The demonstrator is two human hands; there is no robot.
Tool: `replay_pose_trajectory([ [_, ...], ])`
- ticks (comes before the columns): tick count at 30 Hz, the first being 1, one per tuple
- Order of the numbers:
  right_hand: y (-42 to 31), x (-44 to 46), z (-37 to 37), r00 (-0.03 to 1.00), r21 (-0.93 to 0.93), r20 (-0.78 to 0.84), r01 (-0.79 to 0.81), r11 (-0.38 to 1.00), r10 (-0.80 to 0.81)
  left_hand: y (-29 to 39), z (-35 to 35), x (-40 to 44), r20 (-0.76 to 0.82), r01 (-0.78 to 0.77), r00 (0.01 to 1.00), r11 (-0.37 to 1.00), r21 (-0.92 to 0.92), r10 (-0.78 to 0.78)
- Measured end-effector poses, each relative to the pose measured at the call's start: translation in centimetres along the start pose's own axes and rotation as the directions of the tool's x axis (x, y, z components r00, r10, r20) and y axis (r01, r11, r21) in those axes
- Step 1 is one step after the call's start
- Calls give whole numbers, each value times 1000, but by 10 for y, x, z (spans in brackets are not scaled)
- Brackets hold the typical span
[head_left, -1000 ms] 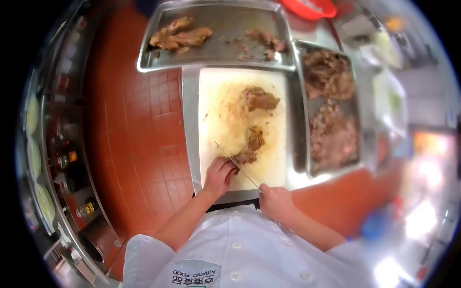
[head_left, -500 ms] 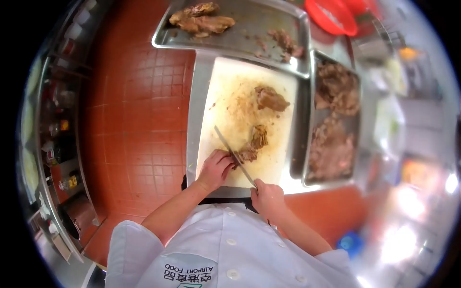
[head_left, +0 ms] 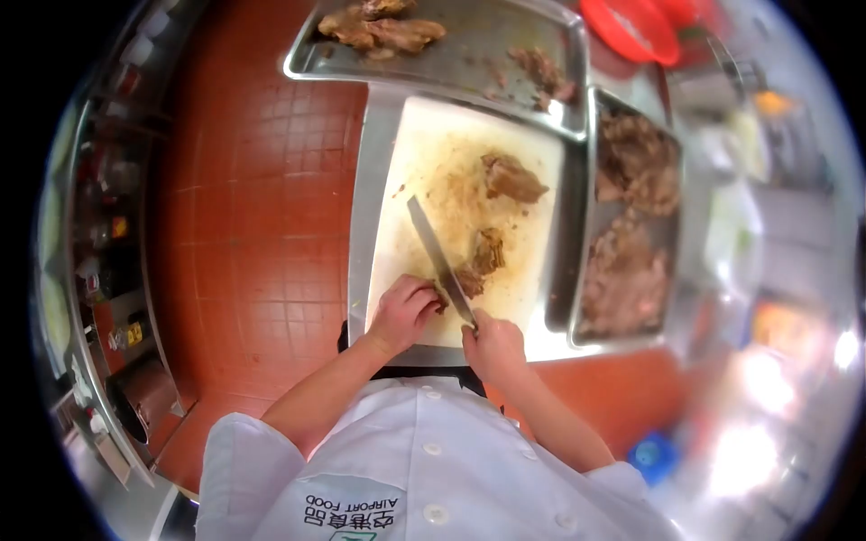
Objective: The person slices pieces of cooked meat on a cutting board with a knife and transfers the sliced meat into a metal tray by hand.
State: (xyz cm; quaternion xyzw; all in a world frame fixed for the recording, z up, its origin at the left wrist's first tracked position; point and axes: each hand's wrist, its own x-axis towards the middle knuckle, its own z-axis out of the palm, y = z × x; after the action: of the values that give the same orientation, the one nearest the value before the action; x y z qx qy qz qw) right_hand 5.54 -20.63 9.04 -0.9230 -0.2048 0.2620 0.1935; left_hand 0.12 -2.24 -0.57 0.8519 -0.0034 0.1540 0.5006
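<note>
My right hand (head_left: 494,347) is wrapped round the handle of a long knife (head_left: 435,248). The blade slants away to the upper left over the white cutting board (head_left: 406,162), its broad side showing. Just left of the blade, my left hand (head_left: 404,311) has its fingers curled onto a small piece of brown cooked meat (head_left: 441,303), mostly hidden by them. Right of the knife lie cut meat bits (head_left: 471,282), touching or close to the blade, and a darker chunk of meat (head_left: 490,251). A larger meat piece (head_left: 514,178) rests farther up the board.
Beyond the board is a metal tray (head_left: 469,54) with meat pieces. Another tray (head_left: 585,298), full of sliced meat, stands along the right. Red bowls (head_left: 631,32) sit at the upper right. Shelving (head_left: 135,270) runs along the left, past the tiled floor (head_left: 262,216).
The knife has moved a little forward and right of my left hand, and its blade has turned so more of its flat side shows. My left hand stays nearly in place.
</note>
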Motion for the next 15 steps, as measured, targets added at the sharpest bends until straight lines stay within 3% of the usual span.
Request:
replay_pose_trajectory([
  [4,-1,-34,-20,987,-86,152,-36,996,49,0,-1,2,-13,-8,1000,1000,-11,8],
  [10,0,12,26,996,-101,86,-5,995,14,0,0,5,-43,-25,999,1000,-5,25],
  [15,-1,34,19,1000,-6,-10,11,1000,-11,0,-1,1,-9,10,1000,1000,19,-10],
])
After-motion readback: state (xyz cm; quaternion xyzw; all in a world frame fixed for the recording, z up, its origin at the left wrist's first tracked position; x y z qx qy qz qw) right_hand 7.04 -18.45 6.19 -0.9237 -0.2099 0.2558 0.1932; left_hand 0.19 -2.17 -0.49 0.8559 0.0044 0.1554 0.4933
